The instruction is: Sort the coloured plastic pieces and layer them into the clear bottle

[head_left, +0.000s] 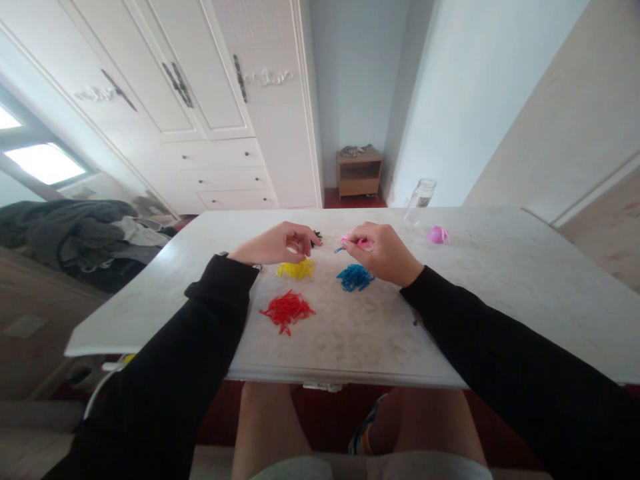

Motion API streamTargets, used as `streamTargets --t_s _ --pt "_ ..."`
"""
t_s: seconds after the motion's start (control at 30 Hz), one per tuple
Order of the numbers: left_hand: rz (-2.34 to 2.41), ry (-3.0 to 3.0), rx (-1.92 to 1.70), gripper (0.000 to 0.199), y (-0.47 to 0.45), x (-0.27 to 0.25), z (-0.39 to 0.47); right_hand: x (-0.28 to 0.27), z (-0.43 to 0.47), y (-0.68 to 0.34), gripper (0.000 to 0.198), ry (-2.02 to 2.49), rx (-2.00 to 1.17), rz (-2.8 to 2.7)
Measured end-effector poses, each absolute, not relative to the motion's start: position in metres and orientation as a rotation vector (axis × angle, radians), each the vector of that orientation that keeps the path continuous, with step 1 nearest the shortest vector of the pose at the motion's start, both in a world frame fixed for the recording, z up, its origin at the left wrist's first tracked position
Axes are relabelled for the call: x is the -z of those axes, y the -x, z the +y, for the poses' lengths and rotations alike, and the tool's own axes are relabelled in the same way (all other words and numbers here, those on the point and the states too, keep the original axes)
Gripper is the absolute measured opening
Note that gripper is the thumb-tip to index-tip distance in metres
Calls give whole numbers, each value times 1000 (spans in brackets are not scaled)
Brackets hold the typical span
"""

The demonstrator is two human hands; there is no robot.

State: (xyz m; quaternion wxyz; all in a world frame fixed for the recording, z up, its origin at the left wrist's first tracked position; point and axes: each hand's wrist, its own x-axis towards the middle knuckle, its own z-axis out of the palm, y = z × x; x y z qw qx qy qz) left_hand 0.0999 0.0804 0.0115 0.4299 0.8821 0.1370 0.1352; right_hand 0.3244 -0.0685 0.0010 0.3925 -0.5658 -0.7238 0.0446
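Note:
Between the thumb and fingertips of my right hand [379, 250] is a small blue loop-shaped piece [339, 250], pinched shut. Behind those fingers lie pink pieces [366, 243], partly covered, and nearer me sits a pile of blue pieces [355, 278]. My left hand [286, 243] hovers with curled fingers, thumb and fingertips apart, nothing visible between them. Beneath it is a yellow pile [295, 269]; a few black pieces [316, 239] show just past its fingertips. A red pile [287, 311] lies closest to me.
A clear glass jar [419, 203] stands at the table's far side. Right of it sits a pinkish-purple ball [437, 235] with pink strands. The white table [500, 293] ends just before my legs. Dark clothes [75, 233] are heaped off its left side.

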Motion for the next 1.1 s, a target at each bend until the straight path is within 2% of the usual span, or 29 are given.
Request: streamTargets --t_s 0.17,0.63,0.77,0.93,1.1 --pt "371 -2218 -391 21 -102 -13 81 -3 -70 -328 27 1455 -111 -1815" --pt "408 -2219 -476 22 -105 -7 83 -1 -69 -331 51 1547 -200 -1967" --pt "430 -2201 -483 23 -104 -7 83 0 -68 -332 51 1551 -166 -1961" --pt "432 -2193 -495 22 -104 -6 83 -2 -69 -328 42 1437 -260 -2035" --pt "449 -2180 -550 19 -104 -5 85 -1 -70 -326 48 1418 -329 -2157"
